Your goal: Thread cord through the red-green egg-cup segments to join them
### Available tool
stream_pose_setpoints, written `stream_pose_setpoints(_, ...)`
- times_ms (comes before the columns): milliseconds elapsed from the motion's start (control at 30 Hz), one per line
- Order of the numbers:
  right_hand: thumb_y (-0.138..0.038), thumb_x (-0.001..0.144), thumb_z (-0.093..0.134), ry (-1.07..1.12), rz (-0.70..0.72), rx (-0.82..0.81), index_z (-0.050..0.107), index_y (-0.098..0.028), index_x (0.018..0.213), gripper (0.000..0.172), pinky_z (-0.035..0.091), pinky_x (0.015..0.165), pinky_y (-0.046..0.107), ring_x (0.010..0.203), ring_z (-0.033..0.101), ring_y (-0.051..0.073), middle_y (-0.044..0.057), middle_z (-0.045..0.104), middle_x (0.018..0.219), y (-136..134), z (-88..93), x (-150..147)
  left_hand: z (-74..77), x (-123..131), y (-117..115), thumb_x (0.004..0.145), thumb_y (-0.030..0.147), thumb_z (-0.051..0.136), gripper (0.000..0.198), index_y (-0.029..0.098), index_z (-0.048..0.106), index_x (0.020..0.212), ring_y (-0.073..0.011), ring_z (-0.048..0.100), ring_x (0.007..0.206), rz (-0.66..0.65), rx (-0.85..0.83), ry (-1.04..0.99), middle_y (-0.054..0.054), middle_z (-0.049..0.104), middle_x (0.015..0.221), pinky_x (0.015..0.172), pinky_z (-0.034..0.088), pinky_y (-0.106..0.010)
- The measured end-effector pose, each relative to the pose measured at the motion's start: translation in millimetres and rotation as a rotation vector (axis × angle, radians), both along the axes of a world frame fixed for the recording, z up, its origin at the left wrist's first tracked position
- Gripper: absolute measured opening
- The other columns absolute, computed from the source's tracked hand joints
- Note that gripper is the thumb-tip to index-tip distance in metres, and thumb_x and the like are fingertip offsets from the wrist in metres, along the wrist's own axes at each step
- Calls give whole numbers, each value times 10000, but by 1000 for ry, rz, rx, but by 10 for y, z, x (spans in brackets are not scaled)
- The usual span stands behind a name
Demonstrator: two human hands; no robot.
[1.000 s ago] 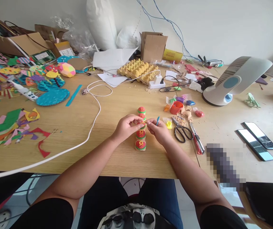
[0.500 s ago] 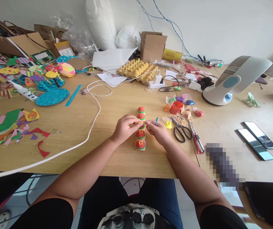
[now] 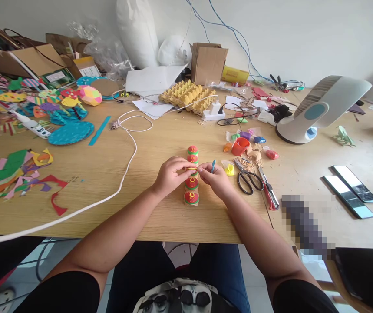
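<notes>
A thin yellow strip (image 3: 192, 168) is pinched between the thumb and fingers of my left hand (image 3: 172, 174). My right hand (image 3: 217, 177) is closed round a small blue tool (image 3: 213, 165), and its fingertips meet the strip's right end. Below the fingers runs a column of several round red and green pieces; the nearest piece (image 3: 191, 198) and the one behind it (image 3: 191, 183) carry yellow shapes on top. At the far end sits another red-topped piece (image 3: 192, 150). My fingers partly cover the middle of the column.
Right of my hands lie black-handled scissors (image 3: 245, 178), a utility knife (image 3: 270, 191), a yellow lump in a bag (image 3: 229, 168) and a red tub (image 3: 240, 146). A white fan (image 3: 316, 111) stands behind. A white cable (image 3: 121, 182) crosses the left side, near paper scraps (image 3: 13, 171).
The blue tool in my right hand has tilted slightly and my right fingers have shifted a little. My left hand looks nearly the same.
</notes>
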State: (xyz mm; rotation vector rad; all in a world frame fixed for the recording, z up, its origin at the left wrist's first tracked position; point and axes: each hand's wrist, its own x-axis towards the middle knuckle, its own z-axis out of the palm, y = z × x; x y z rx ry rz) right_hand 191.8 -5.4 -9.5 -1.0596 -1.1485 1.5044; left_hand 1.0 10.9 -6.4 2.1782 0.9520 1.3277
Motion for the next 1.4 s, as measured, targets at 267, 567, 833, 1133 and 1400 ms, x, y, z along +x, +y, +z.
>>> stream_pose_setpoints(267,-559,696,828,-12,4,17,660,-175,772,426,189,489,253,510,330,70,-60,462,563,-6,8,-6,5,-1,4,919,318,705,113,234,780,911,-157,675,813,20,61,8,-30,765,875,790,538,-304)
stream_pose_setpoints(567,-582,712,811,40,33,-5,664,-177,816,444,173,487,258,507,313,69,-44,507,602,-13,20,-2,20,1,0,905,319,726,121,236,787,969,-164,673,825,4,55,3,-40,763,887,794,537,-307)
stream_pose_setpoints(833,-535,701,836,72,-8,-10,653,-184,791,405,185,495,258,504,306,72,-58,464,563,14,-15,20,26,7,-9,910,334,717,147,236,781,999,-170,687,867,-2,-10,-2,-49,766,937,820,554,-311)
stream_pose_setpoints(1133,-524,680,848,71,-9,-29,670,-182,811,407,175,488,257,503,293,69,-62,450,564,18,-8,15,-7,1,10,918,339,704,138,240,786,967,-167,684,848,8,-34,-4,-43,759,906,783,551,-299)
stream_pose_setpoints(1400,-543,697,831,42,-5,-49,690,-175,837,418,168,483,253,493,314,62,-57,486,575,64,-63,14,-85,4,74,976,345,609,214,231,771,1056,-174,704,941,-22,-185,-56,-57,762,1013,826,562,-291)
